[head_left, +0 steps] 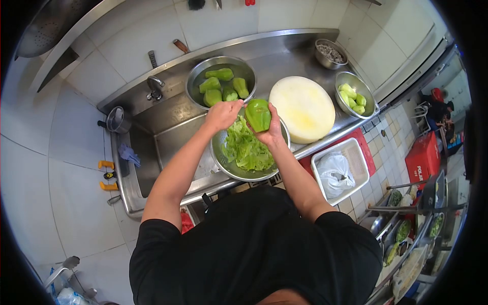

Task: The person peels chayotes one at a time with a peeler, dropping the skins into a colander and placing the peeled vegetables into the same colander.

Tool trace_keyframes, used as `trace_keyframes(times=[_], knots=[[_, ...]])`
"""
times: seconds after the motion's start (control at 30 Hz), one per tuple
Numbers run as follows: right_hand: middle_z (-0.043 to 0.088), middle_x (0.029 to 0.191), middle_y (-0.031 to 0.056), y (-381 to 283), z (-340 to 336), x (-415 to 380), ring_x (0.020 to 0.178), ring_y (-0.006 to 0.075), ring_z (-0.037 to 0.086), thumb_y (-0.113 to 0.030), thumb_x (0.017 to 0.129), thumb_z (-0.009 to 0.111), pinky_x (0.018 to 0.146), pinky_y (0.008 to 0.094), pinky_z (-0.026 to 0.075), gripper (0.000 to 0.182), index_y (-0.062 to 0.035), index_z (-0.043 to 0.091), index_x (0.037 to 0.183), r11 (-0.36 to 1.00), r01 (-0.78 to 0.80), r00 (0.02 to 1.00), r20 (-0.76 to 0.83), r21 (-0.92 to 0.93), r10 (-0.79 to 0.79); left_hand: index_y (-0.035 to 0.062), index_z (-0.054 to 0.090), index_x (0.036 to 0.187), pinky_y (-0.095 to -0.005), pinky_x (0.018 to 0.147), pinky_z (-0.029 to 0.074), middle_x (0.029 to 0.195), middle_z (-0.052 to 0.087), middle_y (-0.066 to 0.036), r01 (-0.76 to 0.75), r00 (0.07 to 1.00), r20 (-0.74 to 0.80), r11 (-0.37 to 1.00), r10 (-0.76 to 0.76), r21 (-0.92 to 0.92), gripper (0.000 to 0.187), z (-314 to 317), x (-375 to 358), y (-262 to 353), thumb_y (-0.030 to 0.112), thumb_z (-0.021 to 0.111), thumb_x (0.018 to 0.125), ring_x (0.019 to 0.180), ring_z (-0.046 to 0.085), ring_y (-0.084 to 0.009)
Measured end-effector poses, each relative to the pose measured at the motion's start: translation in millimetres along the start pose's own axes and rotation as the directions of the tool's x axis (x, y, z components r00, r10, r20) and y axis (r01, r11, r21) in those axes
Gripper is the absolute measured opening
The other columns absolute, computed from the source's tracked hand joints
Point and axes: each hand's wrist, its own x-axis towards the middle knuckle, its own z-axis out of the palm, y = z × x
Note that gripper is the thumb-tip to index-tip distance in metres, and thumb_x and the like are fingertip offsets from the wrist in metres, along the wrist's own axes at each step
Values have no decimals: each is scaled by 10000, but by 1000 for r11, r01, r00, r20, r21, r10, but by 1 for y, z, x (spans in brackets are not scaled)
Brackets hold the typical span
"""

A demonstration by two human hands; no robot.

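My right hand [271, 131] grips a green, grooved vegetable that looks like a chayote [258, 115] from its right side. My left hand [222, 115] is beside it with the fingers closed; whatever they hold is too small to make out. Beneath both hands, a metal bowl [217, 155] contains light green leafy pieces or peelings [246, 147]. Behind my left hand stands another metal bowl [190, 84] with several whole green vegetables [219, 74] of the same kind. A thick round white cutting board [302, 109] lies to the right of my right hand.
The steel sink [168, 137] has a faucet [155, 86] at its back left. On the counter's right are a bowl of pale green pieces [352, 96] and a bowl of greyish food [330, 53]. A white basket [363, 165] holds a plastic bag [335, 175]. Shelving [386, 208] stands at right.
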Motion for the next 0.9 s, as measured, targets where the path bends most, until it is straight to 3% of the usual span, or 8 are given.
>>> trace_keyframes(times=[0.13,0.23,0.43,0.5,0.57,0.67,0.83,0.9], knots=[[650,1208,157,5,13,-15,1086,307,624,-541,931,535,871,452,505,578,-73,587,1265,994,-95,989,117,58,88,94,743,1019,-496,828,506,936,702,-224,-22,998,62,1000,23,-16,547,6,-2,-1,486,362,1027,918,658,-436],[643,1184,159,6,18,-16,1036,337,631,-547,935,498,840,466,505,589,-54,597,1242,991,-107,992,80,85,100,80,736,986,-492,821,506,937,702,-224,-25,1000,-7,985,24,-170,550,7,-5,-3,476,358,1031,910,656,-440],[679,1100,121,7,0,7,960,285,657,-486,917,527,750,467,517,479,-87,614,1166,998,-54,993,108,13,52,66,720,903,-539,765,507,873,688,-250,-17,996,-93,984,0,-180,550,29,-11,-6,465,363,1031,811,660,-464],[684,1083,110,6,-10,19,939,272,657,-493,911,528,724,461,509,469,-98,619,1146,1000,-25,998,58,-8,25,69,719,895,-556,737,503,833,671,-270,-25,979,205,985,-11,170,542,37,-44,24,452,361,1036,794,654,-477],[683,1082,107,-2,-2,25,922,270,654,-499,908,524,714,456,495,468,-107,621,1143,995,33,999,9,-92,-32,80,724,887,-555,735,506,821,672,-266,-45,994,95,998,48,-37,537,78,-69,20,435,352,1043,806,655,-477],[681,1136,122,-11,17,14,949,296,652,-512,926,469,777,475,490,516,-89,628,1175,999,-35,999,26,15,35,91,739,905,-552,752,512,830,679,-259,50,996,-58,981,-62,-189,537,71,-54,2,441,355,1041,818,662,-464],[664,1211,135,-2,12,12,989,296,642,-515,922,475,819,463,482,539,-94,599,1235,996,-72,991,107,-52,77,86,744,946,-542,764,515,834,675,-266,60,972,-217,985,-94,-161,550,17,-19,2,478,366,1027,818,663,-460],[661,1224,139,5,5,12,997,292,636,-511,920,480,819,457,480,546,-95,592,1255,997,-54,994,95,-59,59,81,743,943,-543,766,515,827,672,-272,99,984,-142,992,-110,-84,550,33,-31,2,470,364,1028,812,663,-463]])
